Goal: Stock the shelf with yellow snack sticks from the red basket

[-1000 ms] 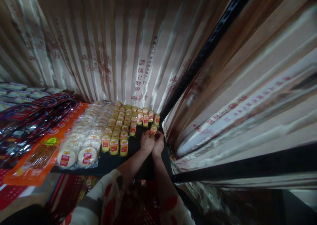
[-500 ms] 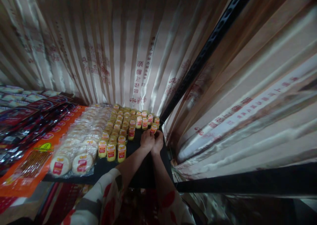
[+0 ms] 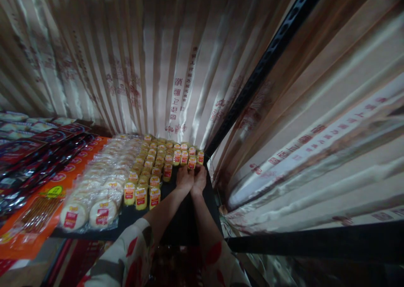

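Both my hands come together at the right end of a dark shelf, around a small yellow snack pack with a red label. My left hand is at its left side with fingers curled; my right hand is at its right side, fingers curled too. The pack stands upright just in front of the back rows, its lower part hidden by my fingers. Similar yellow packs stand in rows to the left, and another pack stands right of the held one.
Clear-wrapped round white cakes are stacked left of the yellow packs. Farther left lie orange packets and dark shiny packets. A black slotted post rises at the shelf's right corner. Pale printed curtains hang behind and to the right.
My two hands have moved slightly left with the yellow snack pack, which now sits lower and closer against the back rows.
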Tool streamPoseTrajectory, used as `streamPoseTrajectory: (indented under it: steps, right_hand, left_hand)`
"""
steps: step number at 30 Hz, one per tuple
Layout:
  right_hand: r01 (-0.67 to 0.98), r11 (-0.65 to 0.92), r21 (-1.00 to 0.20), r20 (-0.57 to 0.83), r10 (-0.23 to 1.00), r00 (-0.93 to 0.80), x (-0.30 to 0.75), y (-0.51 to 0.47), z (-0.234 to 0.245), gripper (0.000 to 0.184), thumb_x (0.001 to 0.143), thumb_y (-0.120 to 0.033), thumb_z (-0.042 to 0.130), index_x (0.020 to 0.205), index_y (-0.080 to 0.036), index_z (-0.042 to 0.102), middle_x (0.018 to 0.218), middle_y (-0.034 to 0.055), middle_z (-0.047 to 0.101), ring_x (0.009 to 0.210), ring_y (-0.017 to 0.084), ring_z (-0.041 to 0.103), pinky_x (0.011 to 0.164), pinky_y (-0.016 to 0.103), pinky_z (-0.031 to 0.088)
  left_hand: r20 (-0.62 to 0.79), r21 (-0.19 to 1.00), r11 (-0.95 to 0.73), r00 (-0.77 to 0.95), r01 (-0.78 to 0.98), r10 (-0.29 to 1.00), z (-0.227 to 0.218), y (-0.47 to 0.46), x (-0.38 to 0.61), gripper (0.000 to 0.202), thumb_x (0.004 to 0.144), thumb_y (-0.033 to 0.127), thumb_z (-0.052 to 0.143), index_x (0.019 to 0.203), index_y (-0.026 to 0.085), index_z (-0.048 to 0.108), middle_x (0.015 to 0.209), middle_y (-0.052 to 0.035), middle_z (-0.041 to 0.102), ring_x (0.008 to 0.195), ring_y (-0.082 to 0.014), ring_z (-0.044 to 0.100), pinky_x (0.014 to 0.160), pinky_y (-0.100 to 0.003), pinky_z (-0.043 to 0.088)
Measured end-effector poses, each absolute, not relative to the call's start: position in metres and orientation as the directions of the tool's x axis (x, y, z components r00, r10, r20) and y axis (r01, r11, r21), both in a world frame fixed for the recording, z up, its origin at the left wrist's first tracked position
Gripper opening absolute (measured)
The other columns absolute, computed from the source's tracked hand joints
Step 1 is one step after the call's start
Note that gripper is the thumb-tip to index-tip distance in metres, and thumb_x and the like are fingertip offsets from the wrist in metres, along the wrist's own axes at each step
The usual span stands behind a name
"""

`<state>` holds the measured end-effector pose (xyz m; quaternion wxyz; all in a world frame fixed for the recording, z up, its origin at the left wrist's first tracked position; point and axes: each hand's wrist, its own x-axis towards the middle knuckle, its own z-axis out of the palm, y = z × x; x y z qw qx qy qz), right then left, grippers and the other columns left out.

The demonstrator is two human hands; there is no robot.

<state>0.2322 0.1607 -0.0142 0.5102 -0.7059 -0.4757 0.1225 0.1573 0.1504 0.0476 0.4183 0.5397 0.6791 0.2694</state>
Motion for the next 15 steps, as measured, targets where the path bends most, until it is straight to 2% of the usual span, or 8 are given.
streamPoseTrajectory:
  steps: [5,9,15]
  right_hand:
    - [0.560,0.011,-0.828,0.350,0.791,0.502,0.233,0.165,-0.012,0.018,0.071,-0.026,0.053,0.088,-0.019,0.056,0.087,0.0054,0.057,0.075,0.017,0.054,0.070,0.028,0.043]
    - [0.580,0.021,-0.815,0.359,0.803,0.475,0.235,0.169,-0.012,0.016,0.072,-0.025,0.049,0.085,-0.019,0.055,0.086,0.0050,0.058,0.076,0.017,0.054,0.072,0.029,0.043]
    - [0.630,0.074,-0.773,0.401,0.827,0.394,0.239,0.169,-0.016,0.023,0.073,-0.022,0.045,0.089,-0.018,0.061,0.090,0.0059,0.061,0.084,0.019,0.054,0.080,0.031,0.042]
  left_hand:
    - [-0.250,0.832,0.270,-0.106,0.485,0.962,0.044,0.151,0.157,0.042,0.087,0.032,0.045,0.126,0.017,0.053,0.125,-0.0150,0.054,0.117,-0.0227,0.051,0.097,-0.028,0.038]
    - [-0.251,0.841,0.272,-0.109,0.468,0.962,0.044,0.150,0.159,0.042,0.087,0.026,0.045,0.127,0.015,0.052,0.125,-0.0157,0.053,0.115,-0.0209,0.052,0.096,-0.026,0.038]
    - [-0.268,0.857,0.272,-0.073,0.437,0.961,0.036,0.152,0.160,0.042,0.087,0.026,0.044,0.127,0.015,0.054,0.128,-0.0137,0.053,0.118,-0.0188,0.050,0.099,-0.024,0.036]
